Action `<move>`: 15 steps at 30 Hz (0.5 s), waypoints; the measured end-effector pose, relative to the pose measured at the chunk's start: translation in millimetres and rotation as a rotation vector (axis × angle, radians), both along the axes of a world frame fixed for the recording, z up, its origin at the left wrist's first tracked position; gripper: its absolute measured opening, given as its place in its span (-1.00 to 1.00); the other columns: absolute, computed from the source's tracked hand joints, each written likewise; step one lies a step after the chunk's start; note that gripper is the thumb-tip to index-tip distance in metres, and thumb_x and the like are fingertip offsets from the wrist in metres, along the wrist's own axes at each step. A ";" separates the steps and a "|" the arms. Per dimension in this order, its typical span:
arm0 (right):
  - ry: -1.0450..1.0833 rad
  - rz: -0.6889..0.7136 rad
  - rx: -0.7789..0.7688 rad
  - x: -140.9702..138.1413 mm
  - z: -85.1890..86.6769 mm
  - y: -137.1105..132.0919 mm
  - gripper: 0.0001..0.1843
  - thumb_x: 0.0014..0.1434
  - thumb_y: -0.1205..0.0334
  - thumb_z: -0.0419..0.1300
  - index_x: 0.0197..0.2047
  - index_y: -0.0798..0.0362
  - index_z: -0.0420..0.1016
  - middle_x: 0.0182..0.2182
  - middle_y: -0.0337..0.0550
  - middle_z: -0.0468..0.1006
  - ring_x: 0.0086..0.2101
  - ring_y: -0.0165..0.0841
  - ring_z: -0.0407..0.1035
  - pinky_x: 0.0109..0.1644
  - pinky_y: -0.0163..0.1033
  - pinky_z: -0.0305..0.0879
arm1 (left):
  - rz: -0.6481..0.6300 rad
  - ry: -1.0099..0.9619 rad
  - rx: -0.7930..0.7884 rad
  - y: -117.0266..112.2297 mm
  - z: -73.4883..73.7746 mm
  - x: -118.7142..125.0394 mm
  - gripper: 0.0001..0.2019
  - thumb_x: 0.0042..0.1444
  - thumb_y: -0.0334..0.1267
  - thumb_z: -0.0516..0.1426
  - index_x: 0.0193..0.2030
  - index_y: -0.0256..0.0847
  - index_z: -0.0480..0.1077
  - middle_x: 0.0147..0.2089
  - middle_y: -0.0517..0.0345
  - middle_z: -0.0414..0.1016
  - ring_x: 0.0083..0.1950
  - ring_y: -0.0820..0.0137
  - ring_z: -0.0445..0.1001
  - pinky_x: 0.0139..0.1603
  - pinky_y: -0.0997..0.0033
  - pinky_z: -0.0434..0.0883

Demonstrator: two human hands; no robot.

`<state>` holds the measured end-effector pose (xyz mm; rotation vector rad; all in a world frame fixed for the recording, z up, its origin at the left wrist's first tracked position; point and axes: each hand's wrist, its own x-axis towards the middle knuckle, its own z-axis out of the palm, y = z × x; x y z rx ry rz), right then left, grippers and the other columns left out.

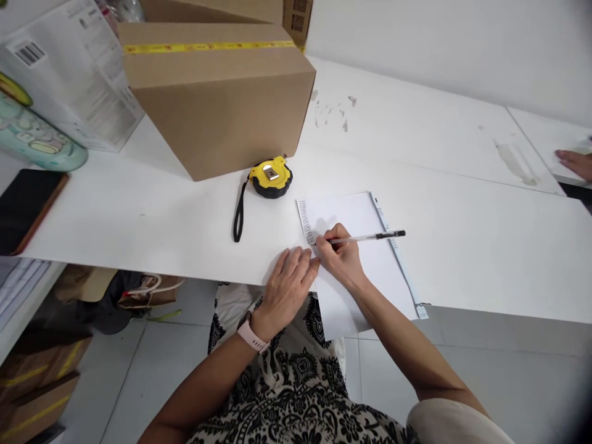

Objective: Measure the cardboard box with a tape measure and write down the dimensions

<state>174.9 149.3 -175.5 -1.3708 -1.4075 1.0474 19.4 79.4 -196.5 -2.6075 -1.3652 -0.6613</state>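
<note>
A clear-barrelled pen (370, 237) with a black end is pinched in my right hand (341, 256), its tip down at the left margin of a white paper sheet (356, 213). Small rows of handwriting run along that margin. The sheet overhangs the table's front edge, and a pale blue strip borders its right side. My left hand (289, 283) lies flat with fingers stretched out, its fingertips at the paper's left edge, beside my right hand. Beyond both hands sits a yellow and black tape measure (271, 179) with a black wrist strap.
A taped cardboard box (226, 117) stands behind the tape measure. To the left are a white printed carton (74, 80), a mint-green bottle (41, 139) and a dark phone-like slab (30, 206). Another person's hand (576, 163) shows at the far right. Boxes (41, 394) lie below the table.
</note>
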 end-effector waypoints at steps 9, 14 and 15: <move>-0.064 -0.017 0.005 -0.4 -3.0 -1.2 -0.71 0.14 0.13 0.28 -0.44 -0.05 0.21 -0.62 -0.42 0.23 -0.58 -0.47 0.10 -0.50 -0.30 0.06 | 0.003 0.007 0.024 0.1 -2.3 -0.3 -0.64 0.34 -0.40 0.08 0.24 -0.39 0.41 0.23 -0.18 0.54 0.31 0.06 0.43 0.38 -0.01 0.38; -0.054 0.006 0.001 -0.6 -2.0 -1.2 -0.71 0.15 0.14 0.28 -0.44 -0.06 0.21 -0.61 -0.42 0.23 -0.58 -0.47 0.11 -0.50 -0.29 0.06 | -0.004 -0.008 0.000 -0.4 -3.1 0.2 -0.62 0.33 -0.42 0.10 0.26 -0.41 0.39 0.25 -0.20 0.52 0.32 0.05 0.42 0.40 -0.03 0.36; -0.053 0.006 -0.002 -0.7 -2.3 -1.4 -0.71 0.16 0.14 0.28 -0.44 -0.06 0.21 -0.61 -0.42 0.24 -0.58 -0.47 0.11 -0.50 -0.29 0.07 | -0.003 -0.007 -0.003 -0.5 -3.2 0.3 -0.62 0.33 -0.43 0.10 0.27 -0.41 0.39 0.25 -0.20 0.52 0.33 0.05 0.42 0.41 -0.04 0.35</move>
